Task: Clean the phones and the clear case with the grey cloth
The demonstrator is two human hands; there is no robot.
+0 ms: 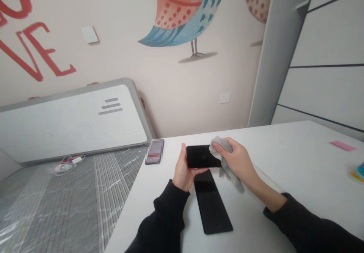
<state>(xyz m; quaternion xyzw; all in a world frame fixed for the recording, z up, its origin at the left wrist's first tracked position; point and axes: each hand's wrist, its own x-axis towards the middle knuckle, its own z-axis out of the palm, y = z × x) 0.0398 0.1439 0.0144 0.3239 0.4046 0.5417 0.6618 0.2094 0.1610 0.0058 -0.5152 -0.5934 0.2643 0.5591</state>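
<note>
My left hand (183, 171) grips a black smartphone (200, 156) by its left end, thumb at the near corner and fingers underneath. The phone is held sideways above the table, its dark screen facing me. In my right hand (237, 158) a grey cloth (231, 175) is pinched, pressed against the phone's right end and hanging down below it. That end of the phone is hidden by the cloth and fingers. Beneath my hands a longer black slab with a glossy top part (214, 203), perhaps a tablet or another phone, lies flat on the white table.
The white table (284, 150) reaches to the wall. A blurred-out small box-like item (155, 152) sits at its left edge. On the right are a pink strip (342, 146) and a colourful object (358, 172). Left of the table, a white cable (68, 165) lies on grey striped covering.
</note>
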